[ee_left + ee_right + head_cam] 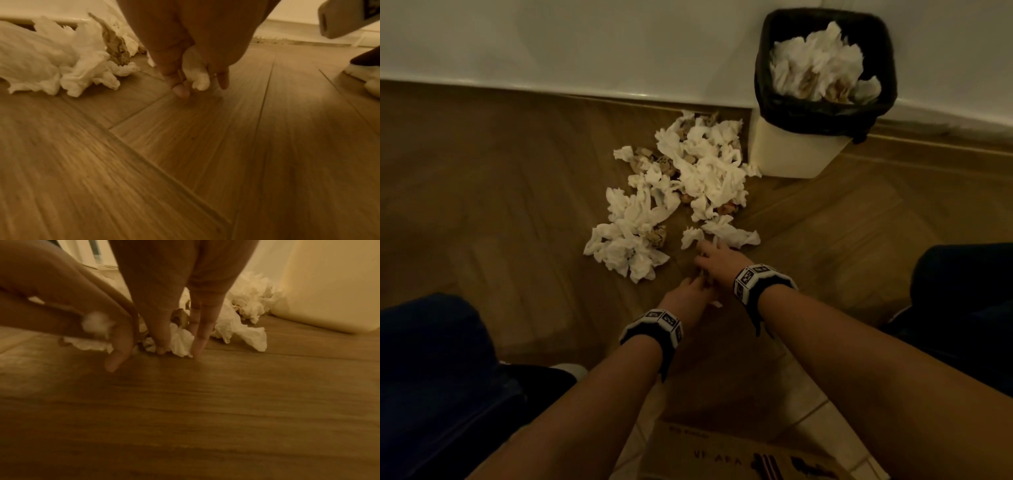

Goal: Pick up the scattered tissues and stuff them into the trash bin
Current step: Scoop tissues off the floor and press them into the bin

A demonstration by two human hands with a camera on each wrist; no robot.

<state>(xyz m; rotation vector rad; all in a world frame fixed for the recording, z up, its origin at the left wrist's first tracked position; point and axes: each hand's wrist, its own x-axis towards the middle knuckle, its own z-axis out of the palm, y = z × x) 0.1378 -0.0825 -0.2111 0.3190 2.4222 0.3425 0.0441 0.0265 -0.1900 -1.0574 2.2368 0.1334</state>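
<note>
Crumpled white tissues (671,192), with some brown paper among them, lie heaped on the wooden floor left of the trash bin (784,154). The bin is cream with a black liner and tissues reach its rim. My left hand (690,291) is low over the floor near the heap's front edge, fingers curled round a small white tissue wad (196,73). Just beyond it, my right hand (710,255) reaches down to the floor. Its thumb and fingers pinch a white tissue (180,342) at the heap's near edge.
My knees in dark trousers (431,359) flank the work area on both sides. A printed cardboard sheet (739,455) lies on pale tiles close to me. A white wall and skirting (585,51) run behind the heap and bin. A white shoe (362,73) is at the right.
</note>
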